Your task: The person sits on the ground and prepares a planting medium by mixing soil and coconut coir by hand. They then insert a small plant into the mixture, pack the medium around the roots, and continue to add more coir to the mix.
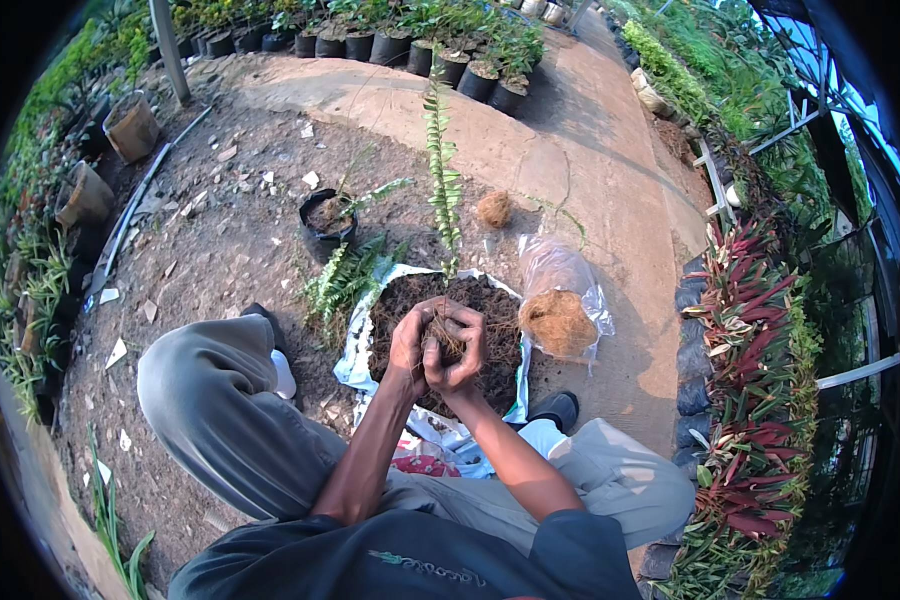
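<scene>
My left hand (410, 346) and my right hand (459, 352) are cupped together around the fibrous root ball (448, 336) of a tall, narrow fern frond (442, 157), which stands upright away from me. Beneath them an open white sack (360, 352) holds dark soil (499, 307) mixed with fibres. To the right of the sack lies a clear plastic bag (559, 262) with brown coconut fibre (559, 322) at its mouth. A small ball of the same fibre (494, 209) rests on the ground beyond. Cut fern fronds (341, 285) lie left of the sack.
A black grow bag with a small fern (328, 217) stands front left. Several potted plants in black bags (390, 49) line the far edge. Red-leaved plants (757, 450) border the right side. Broken tile pieces (116, 352) lie on the ground at left. My shoes flank the sack.
</scene>
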Available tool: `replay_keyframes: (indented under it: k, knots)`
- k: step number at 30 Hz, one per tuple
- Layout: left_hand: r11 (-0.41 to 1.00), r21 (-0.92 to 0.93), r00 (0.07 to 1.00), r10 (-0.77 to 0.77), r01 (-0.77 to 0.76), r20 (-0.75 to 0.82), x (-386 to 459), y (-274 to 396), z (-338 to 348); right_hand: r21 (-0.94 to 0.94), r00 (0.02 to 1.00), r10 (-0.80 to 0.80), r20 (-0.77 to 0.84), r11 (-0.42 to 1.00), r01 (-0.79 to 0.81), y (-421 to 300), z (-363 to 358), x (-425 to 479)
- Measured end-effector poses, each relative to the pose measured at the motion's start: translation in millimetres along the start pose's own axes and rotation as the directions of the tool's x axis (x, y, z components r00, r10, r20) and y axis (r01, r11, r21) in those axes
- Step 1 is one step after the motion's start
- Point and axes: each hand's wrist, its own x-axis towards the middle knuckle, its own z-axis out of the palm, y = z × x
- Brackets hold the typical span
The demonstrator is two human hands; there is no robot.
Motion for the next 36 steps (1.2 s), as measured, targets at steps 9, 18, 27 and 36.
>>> replay_keyframes:
  k: [9,18,27,36]
  knots:
    - [0.989,-0.150,1.000,-0.012,0.008,-0.022,6,2,3,0.155,0.992,0.095,-0.082,0.985,-0.081,-6,7,18]
    - [0.997,-0.074,0.997,0.013,-0.019,-0.070,1,15,14,0.052,0.996,0.073,-0.056,0.996,-0.070,-3,6,18]
    - [0.998,-0.008,0.998,0.059,-0.059,-0.035,1,9,7,0.095,0.991,0.115,-0.061,0.989,-0.109,3,5,11]
    - [0.997,-0.021,0.994,0.070,-0.072,-0.090,0,20,8,0.029,0.997,0.072,-0.001,0.997,-0.072,-10,8,16]
